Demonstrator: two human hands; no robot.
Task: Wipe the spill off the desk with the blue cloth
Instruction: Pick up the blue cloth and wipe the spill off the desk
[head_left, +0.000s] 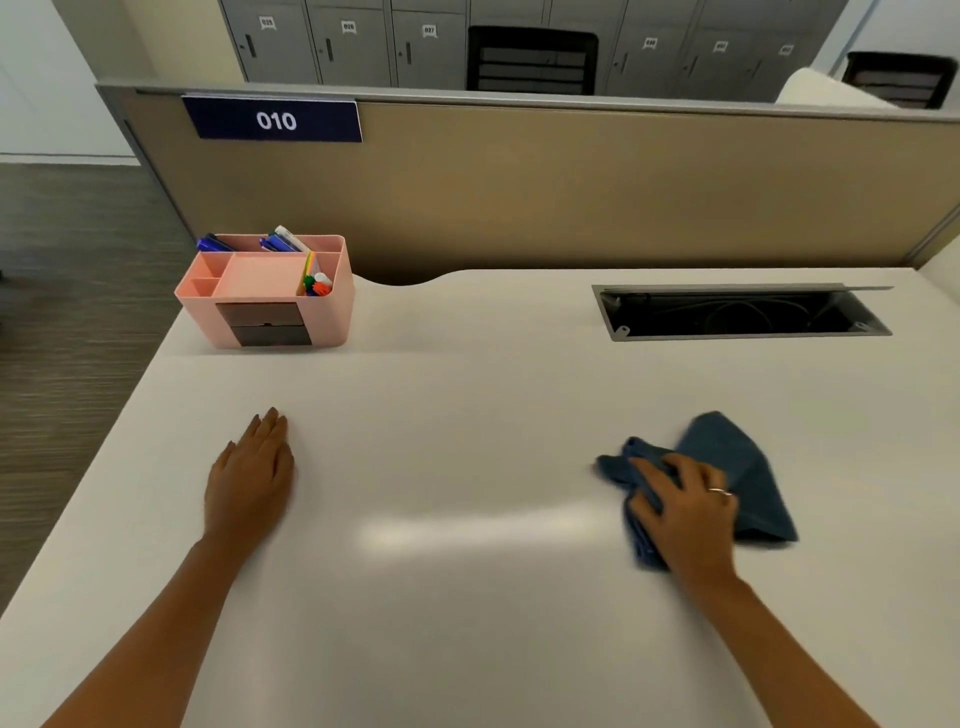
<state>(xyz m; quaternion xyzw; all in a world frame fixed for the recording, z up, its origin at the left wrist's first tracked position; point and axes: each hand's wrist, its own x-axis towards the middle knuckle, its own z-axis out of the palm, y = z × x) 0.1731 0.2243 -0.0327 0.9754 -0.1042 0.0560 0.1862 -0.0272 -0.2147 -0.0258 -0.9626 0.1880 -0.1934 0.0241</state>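
Note:
The blue cloth (737, 462) lies crumpled on the white desk (467, 426) at the right. My right hand (685, 509) presses on its left part, fingers spread and curled into the fabric, a ring on one finger. My left hand (252, 478) rests flat on the desk at the left, palm down, fingers together, holding nothing. I cannot make out any spill on the desk surface; only a pale glare band shows near the middle.
A pink desk organiser (270, 291) with pens stands at the back left. An open cable tray (737, 312) is set into the desk at the back right. A tan partition (571, 192) with a "010" sign closes the far side. The desk's left edge drops to the floor.

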